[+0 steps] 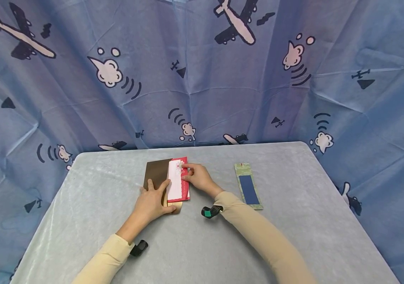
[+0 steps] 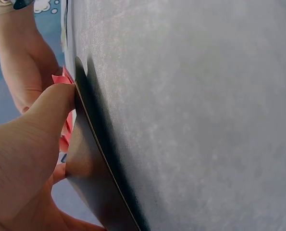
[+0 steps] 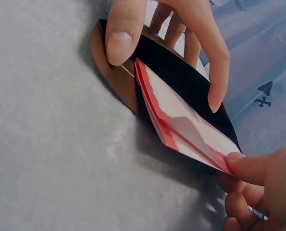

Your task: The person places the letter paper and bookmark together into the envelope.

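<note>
A brown folder [image 1: 156, 172] with a tan strip along its near edge lies bowed under the hands. My left hand [image 1: 150, 201] holds it, thumb on the tan strip and other fingers spread over and behind the dark part. A red-and-white folded paper card [image 1: 174, 183] sits partly over the folder, its layers slightly parted in the right wrist view. My right hand [image 1: 200, 178] pinches the card's right edge between thumb and fingers. In the left wrist view the folder's near edge [image 2: 97, 139] stands up off the table, and the card [image 2: 66, 130] is mostly hidden.
A green flat piece [image 1: 256, 206] with a dark blue panel lies to the right of my right hand. The table [image 1: 99, 205] has a pale grey cloth. Behind it hangs a blue curtain [image 1: 187, 79] with airplane prints.
</note>
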{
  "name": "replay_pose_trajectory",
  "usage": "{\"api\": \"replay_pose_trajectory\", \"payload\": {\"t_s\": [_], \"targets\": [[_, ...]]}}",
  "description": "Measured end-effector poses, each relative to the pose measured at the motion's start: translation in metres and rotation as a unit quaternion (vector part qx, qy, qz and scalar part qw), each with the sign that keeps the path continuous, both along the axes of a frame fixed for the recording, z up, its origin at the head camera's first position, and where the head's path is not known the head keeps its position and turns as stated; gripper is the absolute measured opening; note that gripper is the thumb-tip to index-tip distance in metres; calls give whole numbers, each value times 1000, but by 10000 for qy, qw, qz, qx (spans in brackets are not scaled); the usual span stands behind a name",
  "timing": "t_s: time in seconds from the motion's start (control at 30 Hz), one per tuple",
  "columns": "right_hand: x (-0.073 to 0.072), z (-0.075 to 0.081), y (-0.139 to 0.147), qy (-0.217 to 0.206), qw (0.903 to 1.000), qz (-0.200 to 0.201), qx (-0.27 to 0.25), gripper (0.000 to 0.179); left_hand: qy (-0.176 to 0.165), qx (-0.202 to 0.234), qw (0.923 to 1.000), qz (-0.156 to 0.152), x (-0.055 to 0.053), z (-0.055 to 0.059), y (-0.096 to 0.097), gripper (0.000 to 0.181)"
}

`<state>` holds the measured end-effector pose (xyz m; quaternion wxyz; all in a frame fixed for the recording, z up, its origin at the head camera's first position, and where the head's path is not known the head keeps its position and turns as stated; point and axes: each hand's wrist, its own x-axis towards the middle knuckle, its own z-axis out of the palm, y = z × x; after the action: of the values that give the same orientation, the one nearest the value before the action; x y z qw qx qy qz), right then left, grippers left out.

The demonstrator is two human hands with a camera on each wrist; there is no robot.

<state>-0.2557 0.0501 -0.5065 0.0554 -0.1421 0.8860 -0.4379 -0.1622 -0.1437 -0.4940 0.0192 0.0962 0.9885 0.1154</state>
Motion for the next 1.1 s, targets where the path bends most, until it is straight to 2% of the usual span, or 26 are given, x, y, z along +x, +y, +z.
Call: {"api": "replay_pose_trajectory", "payload": {"t_s": [0.57, 1.1], "targets": [[-4, -3, -5, 75, 9998, 164, 98, 44, 3, -2, 10000, 3, 0, -1, 1, 96], [-6, -8, -10, 279, 9980, 226, 516, 45, 36, -38, 10000, 16, 0, -1, 1, 95]]}}
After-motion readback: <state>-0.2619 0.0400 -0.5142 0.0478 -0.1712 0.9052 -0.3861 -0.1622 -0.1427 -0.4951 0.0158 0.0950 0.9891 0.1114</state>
